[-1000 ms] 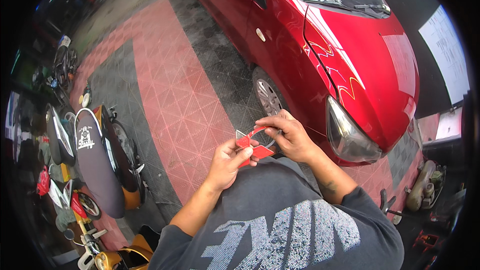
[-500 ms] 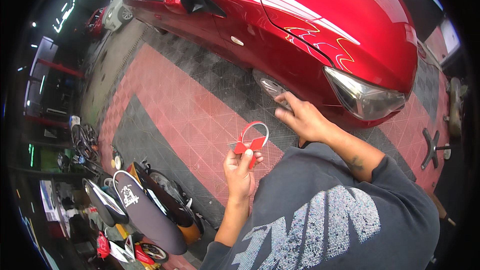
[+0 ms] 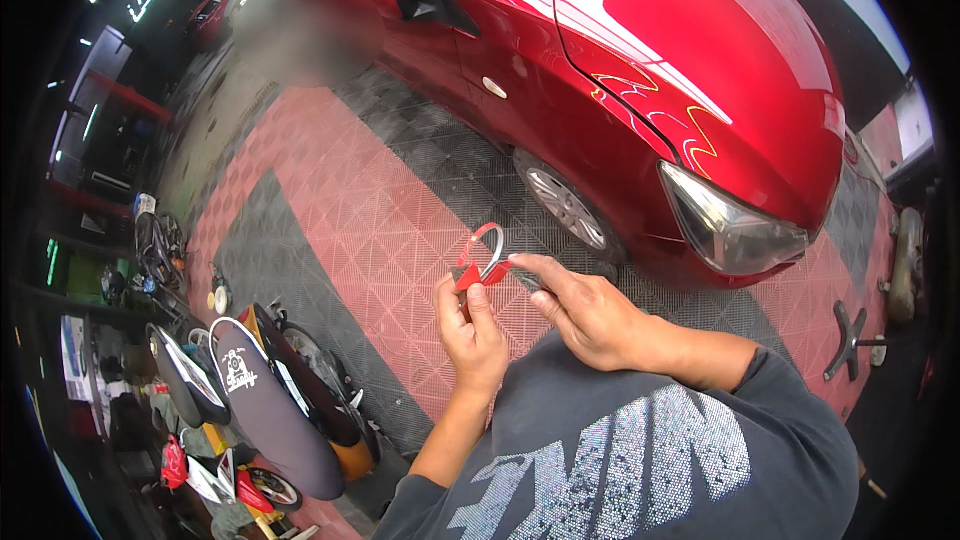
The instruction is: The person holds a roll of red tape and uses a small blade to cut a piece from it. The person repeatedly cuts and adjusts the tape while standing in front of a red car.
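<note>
My left hand [image 3: 470, 340] is closed, thumb and fingers pinching a looped strip [image 3: 497, 237] with a red face and a silver-grey face. The loop stands up above my fingertips, and its red ends come together at the thumb. From the right, my right hand [image 3: 595, 318] reaches over with its index finger stretched out to the strip's red end; whether that fingertip presses on it, I cannot tell. The right thumb sits lower, apart from the index finger, and the other fingers are partly hidden behind the hand.
A glossy red car [image 3: 640, 90] fills the upper right, its front wheel [image 3: 565, 205] beyond my hands. Red and dark grid tiles [image 3: 370, 240] cover the floor. Motorcycle seats [image 3: 270, 410] and motorbike parts crowd the lower left. A dark metal stand [image 3: 848, 340] is at the right.
My right hand has come down and left, from in front of the wheel to beside the strip. The loop has turned and looks narrower. The view has shifted slightly.
</note>
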A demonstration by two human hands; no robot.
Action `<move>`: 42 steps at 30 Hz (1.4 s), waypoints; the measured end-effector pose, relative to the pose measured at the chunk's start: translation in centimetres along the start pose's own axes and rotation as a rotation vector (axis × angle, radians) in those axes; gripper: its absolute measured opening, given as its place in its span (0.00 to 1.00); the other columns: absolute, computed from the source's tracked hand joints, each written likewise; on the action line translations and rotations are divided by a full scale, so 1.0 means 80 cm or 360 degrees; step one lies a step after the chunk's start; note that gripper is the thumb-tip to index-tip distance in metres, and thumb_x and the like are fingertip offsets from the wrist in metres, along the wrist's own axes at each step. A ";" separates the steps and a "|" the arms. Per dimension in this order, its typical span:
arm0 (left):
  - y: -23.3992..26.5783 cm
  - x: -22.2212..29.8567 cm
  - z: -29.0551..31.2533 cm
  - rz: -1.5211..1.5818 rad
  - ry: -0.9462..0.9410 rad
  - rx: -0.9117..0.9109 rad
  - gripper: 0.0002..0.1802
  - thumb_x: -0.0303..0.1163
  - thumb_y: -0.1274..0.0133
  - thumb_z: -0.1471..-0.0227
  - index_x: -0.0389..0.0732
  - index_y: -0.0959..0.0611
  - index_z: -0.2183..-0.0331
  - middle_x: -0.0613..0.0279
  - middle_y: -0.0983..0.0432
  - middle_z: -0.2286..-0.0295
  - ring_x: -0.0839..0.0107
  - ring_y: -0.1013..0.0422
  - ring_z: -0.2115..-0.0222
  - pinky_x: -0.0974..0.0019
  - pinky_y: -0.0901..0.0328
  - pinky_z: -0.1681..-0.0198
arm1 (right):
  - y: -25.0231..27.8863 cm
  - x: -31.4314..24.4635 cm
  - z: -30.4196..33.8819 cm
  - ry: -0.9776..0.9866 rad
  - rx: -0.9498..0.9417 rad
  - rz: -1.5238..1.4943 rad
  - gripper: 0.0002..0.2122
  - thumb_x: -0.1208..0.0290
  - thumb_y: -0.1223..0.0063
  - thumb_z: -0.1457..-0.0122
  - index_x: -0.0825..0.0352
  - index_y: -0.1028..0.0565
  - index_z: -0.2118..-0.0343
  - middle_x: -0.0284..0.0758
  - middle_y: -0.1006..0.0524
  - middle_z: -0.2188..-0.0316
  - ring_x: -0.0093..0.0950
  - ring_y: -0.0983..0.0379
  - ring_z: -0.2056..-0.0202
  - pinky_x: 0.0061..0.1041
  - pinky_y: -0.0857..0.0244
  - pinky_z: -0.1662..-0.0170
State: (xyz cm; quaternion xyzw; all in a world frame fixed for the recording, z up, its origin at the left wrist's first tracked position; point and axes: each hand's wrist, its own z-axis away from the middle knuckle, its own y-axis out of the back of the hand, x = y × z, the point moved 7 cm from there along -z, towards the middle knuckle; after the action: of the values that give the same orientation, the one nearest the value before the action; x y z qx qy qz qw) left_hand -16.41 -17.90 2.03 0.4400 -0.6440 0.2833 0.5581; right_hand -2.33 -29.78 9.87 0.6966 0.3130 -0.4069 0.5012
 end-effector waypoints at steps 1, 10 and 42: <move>-0.001 0.006 -0.003 -0.0044 -0.0046 0.0005 0.10 0.33 0.51 0.26 0.37 0.23 0.51 0.68 0.30 0.66 0.81 0.35 0.68 0.74 0.39 0.66 | -0.005 0.001 -0.002 0.0152 0.0053 -0.0010 0.23 0.80 0.49 0.32 0.71 0.31 0.34 0.56 0.20 0.51 0.53 0.19 0.52 0.44 0.23 0.50; -0.004 0.015 -0.003 -0.0187 -0.0232 0.0167 0.14 0.33 0.47 0.29 0.33 0.20 0.50 0.52 0.25 0.52 0.62 0.27 0.54 0.62 0.30 0.53 | -0.008 -0.004 -0.006 0.0190 0.0069 0.0052 0.23 0.79 0.47 0.34 0.72 0.30 0.36 0.53 0.20 0.58 0.52 0.19 0.60 0.45 0.22 0.57; -0.038 0.029 0.019 0.0974 0.0963 -0.0694 0.12 0.34 0.51 0.27 0.37 0.17 0.53 0.63 0.18 0.60 0.82 0.31 0.73 0.77 0.37 0.72 | 0.053 0.056 -0.018 -0.0335 -0.0064 -0.0282 0.12 0.71 0.33 0.35 0.71 0.17 0.53 0.39 0.14 0.65 0.25 0.19 0.65 0.27 0.26 0.58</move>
State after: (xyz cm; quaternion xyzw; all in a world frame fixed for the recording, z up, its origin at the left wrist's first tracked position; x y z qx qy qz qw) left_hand -14.45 -21.17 3.59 0.0008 -0.5969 0.4083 0.6906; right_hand 3.78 -29.56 8.03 0.6096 0.3271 -0.5141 0.5071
